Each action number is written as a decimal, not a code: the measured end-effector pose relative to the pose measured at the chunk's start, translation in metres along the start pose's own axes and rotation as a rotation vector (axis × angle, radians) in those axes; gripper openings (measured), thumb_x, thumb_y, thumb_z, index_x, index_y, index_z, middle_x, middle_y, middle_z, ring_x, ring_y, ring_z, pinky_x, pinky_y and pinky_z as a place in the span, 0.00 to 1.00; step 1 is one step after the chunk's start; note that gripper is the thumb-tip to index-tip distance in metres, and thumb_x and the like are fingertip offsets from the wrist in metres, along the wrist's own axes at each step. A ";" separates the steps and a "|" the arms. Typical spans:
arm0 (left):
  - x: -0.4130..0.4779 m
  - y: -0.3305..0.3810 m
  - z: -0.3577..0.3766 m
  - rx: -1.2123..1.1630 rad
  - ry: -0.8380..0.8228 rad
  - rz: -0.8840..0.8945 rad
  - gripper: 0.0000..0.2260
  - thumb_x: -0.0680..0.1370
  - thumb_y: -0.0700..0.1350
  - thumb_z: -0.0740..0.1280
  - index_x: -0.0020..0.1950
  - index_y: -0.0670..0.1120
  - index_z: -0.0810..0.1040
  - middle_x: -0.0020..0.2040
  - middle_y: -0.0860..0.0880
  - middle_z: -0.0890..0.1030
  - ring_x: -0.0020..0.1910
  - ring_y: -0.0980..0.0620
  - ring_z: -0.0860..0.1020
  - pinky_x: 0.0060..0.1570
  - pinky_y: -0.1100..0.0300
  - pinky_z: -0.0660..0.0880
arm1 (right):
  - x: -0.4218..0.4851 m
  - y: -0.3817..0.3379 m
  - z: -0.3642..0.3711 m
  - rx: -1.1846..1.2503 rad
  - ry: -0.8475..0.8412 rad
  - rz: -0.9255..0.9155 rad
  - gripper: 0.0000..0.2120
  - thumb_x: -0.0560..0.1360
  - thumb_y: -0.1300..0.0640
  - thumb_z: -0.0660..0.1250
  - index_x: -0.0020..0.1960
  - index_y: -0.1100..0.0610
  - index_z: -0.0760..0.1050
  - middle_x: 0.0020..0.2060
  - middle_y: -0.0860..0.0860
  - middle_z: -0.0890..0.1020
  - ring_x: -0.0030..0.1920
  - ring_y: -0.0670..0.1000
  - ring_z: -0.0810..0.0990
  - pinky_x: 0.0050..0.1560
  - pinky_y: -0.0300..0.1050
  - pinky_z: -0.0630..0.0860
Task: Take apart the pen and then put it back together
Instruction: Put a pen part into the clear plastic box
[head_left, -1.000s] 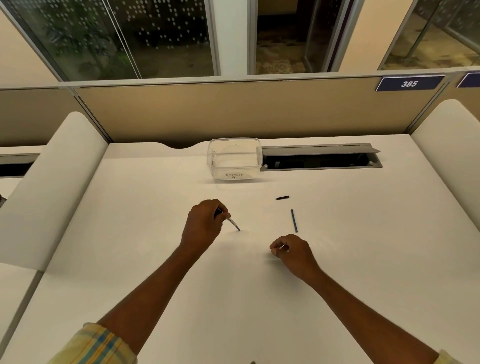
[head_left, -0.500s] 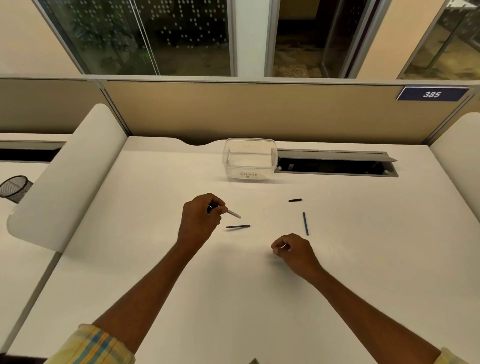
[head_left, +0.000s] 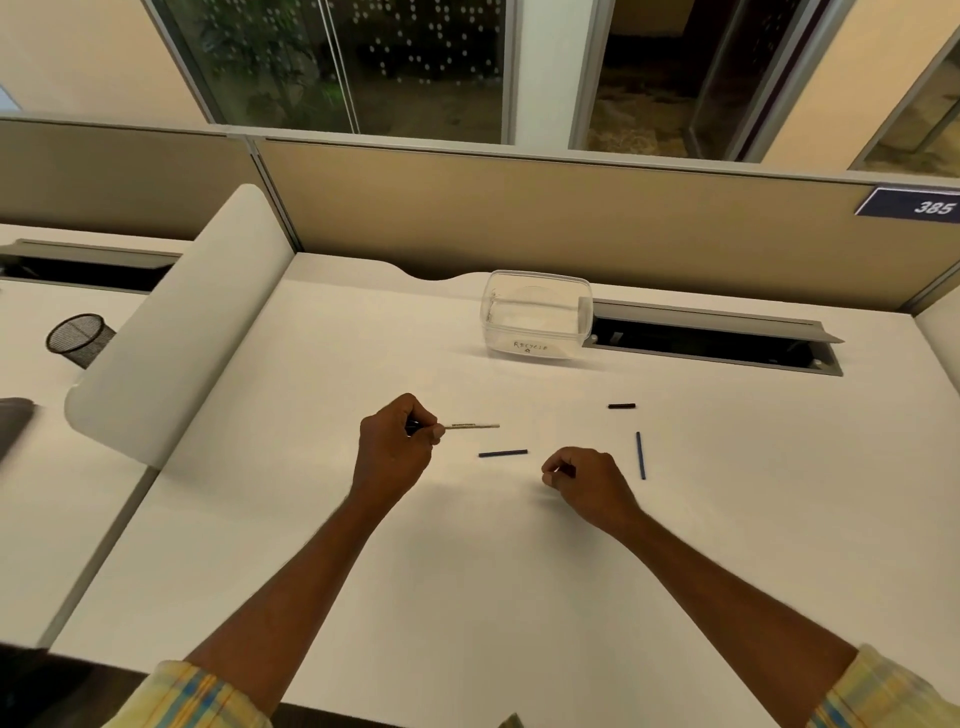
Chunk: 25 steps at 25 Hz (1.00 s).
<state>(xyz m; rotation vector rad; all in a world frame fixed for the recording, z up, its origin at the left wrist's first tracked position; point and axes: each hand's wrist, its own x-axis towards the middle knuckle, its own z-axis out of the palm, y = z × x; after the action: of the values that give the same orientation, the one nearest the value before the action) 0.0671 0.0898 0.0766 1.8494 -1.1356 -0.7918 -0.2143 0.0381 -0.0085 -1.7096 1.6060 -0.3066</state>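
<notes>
My left hand (head_left: 395, 452) grips the dark end of a pale pen barrel (head_left: 472, 426), which sticks out level to the right, just above the white desk (head_left: 467, 571). A short blue piece (head_left: 503, 453) lies flat on the desk between my hands. My right hand (head_left: 587, 483) rests on the desk with its fingers curled; a small pale bit shows at the fingertips, too small to identify. A thin blue rod (head_left: 640, 455) lies just right of that hand. Farther back lies a short black piece (head_left: 621, 406).
A clear plastic tub (head_left: 537, 317) labelled "recycle" stands at the back of the desk beside an open cable slot (head_left: 717, 343). A white divider (head_left: 176, 332) bounds the left side, with a mesh cup (head_left: 78, 340) beyond it. A tan partition closes the back.
The short blue piece has come out onto the desk between my hands. My left hand has turned the barrel from pointing down-right to level. My right hand has stayed put.
</notes>
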 end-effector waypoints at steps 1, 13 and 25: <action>0.000 -0.004 -0.001 0.020 0.006 -0.004 0.09 0.75 0.37 0.76 0.40 0.47 0.79 0.38 0.49 0.86 0.39 0.52 0.82 0.40 0.60 0.77 | 0.006 -0.005 0.002 -0.026 -0.004 -0.009 0.01 0.76 0.51 0.75 0.45 0.47 0.84 0.39 0.44 0.86 0.43 0.47 0.84 0.47 0.50 0.82; 0.007 -0.042 -0.003 0.073 -0.038 -0.005 0.09 0.84 0.41 0.65 0.54 0.55 0.82 0.38 0.57 0.84 0.43 0.55 0.82 0.44 0.58 0.75 | 0.059 -0.026 0.026 -0.511 0.015 -0.210 0.12 0.81 0.45 0.66 0.62 0.43 0.82 0.54 0.49 0.87 0.58 0.55 0.83 0.55 0.49 0.76; 0.030 -0.055 0.009 0.023 -0.059 -0.068 0.10 0.84 0.40 0.65 0.53 0.51 0.86 0.36 0.52 0.82 0.39 0.54 0.79 0.43 0.61 0.73 | 0.075 -0.036 0.034 -0.761 -0.064 -0.436 0.12 0.83 0.50 0.59 0.52 0.51 0.80 0.42 0.52 0.87 0.42 0.60 0.84 0.40 0.49 0.76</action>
<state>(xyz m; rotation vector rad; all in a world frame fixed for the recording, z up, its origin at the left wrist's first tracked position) 0.0933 0.0746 0.0215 1.9034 -1.1287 -0.8805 -0.1524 -0.0230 -0.0317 -2.6193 1.3676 0.1893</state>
